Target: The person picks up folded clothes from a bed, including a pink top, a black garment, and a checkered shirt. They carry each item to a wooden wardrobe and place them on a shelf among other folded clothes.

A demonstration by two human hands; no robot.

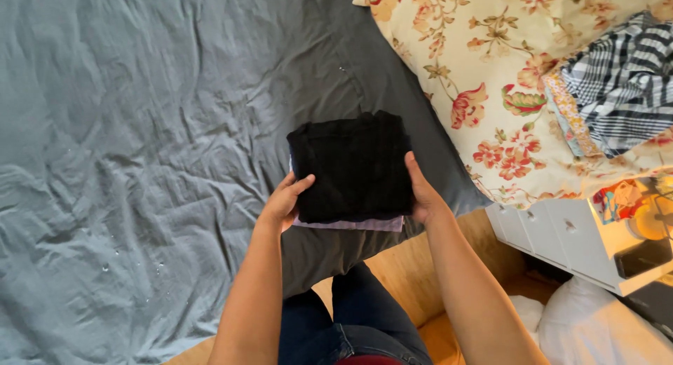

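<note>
Holding a small stack of folded clothes between both hands, the person stands at the edge of the bed [140, 161]; the top piece is a black ribbed knit garment [354, 165], folded square, and beneath it a pale lilac folded piece [350, 225] shows only as a thin edge at the near side. Left hand [284, 200] clasps the stack's left flank, thumb laid over the black knit, fingers under and out of sight; right hand [423, 193] clasps the right flank the same way, so each grip is closed on the stack; pressing from two sides likely keeps the folds from sliding apart. Stack sits above the grey-blue bedsheet near its lower edge; whether it rests on the sheet or is lifted clear I cannot tell. Floral pillow [505, 77] lies to the right, apart from the stack; a black-and-white checked cloth [620, 84] lies on it. White drawer unit [561, 232] stands beside the bed at lower right; blue jeans [350, 316] show between the forearms.
</note>
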